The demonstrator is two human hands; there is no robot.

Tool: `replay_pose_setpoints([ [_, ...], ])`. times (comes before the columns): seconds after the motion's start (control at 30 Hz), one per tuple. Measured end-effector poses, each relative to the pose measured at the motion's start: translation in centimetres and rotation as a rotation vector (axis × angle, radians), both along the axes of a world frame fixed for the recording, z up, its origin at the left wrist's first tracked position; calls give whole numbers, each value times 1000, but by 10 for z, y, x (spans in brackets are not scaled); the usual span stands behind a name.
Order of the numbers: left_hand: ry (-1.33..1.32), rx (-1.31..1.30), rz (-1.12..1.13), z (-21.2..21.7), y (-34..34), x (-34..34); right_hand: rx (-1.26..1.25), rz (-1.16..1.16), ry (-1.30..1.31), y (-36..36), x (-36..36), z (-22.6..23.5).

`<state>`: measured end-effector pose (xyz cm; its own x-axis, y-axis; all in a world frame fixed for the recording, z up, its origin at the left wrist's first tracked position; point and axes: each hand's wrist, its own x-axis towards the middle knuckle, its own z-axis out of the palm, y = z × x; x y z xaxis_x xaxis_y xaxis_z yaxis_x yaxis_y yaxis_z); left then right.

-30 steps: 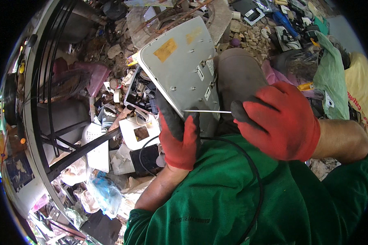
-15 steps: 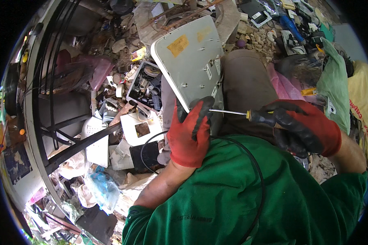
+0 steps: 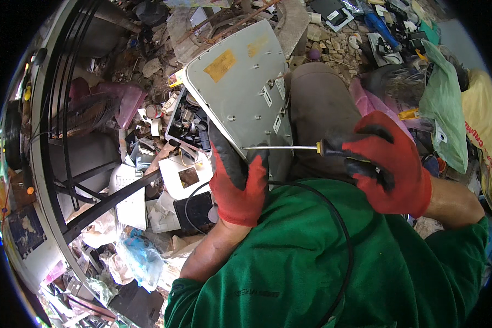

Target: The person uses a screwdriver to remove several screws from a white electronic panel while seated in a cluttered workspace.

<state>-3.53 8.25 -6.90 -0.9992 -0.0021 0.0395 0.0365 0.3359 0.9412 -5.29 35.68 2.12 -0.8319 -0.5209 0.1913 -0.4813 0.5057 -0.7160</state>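
A grey-white flat panel (image 3: 246, 82) with rounded corners, small screws along its back and yellowed tape patches stands tilted between my legs. My left hand (image 3: 238, 188), in a red and black glove, grips the panel's lower corner with the thumb on one face and fingers on the other. In my right hand (image 3: 391, 169), gloved alike, is a screwdriver (image 3: 306, 147) with a dark handle and yellow collar. Its long shaft points left, level, and the tip meets the panel near the lower corner, just above my left thumb. A black cable (image 3: 333, 210) loops across my green shirt.
Left of the panel are a bin of small dark parts (image 3: 188, 117), a white plastic frame (image 3: 183, 174) and a metal rack (image 3: 104, 199). Rubble and a concrete ring (image 3: 186, 41) lie ahead. Plastic bags, green (image 3: 443, 115) and yellow (image 3: 482, 117), stand at the right.
The panel has shifted left and turned to show more of its back. My left hand moved left with it. The screwdriver tip moved left to the panel's lower corner; my right hand's grip has turned.
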Motion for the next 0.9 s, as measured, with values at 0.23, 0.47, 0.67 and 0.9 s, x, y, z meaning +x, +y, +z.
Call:
replay_pose_setpoints([
  [0.23, -125, 161, 49, 0, 0, 2, -289, -199, -242, -10, 10, -4],
  [0.47, -152, 45, 42, -4, -6, 2, -221, -316, -156, -7, 38, -30],
  [0.67, -119, 62, 76, 2, 2, 3, -271, -258, -188, -3, 31, -23],
  [0.9, -50, 94, 79, -7, 2, 4, -306, -301, -80, -11, 30, -28],
])
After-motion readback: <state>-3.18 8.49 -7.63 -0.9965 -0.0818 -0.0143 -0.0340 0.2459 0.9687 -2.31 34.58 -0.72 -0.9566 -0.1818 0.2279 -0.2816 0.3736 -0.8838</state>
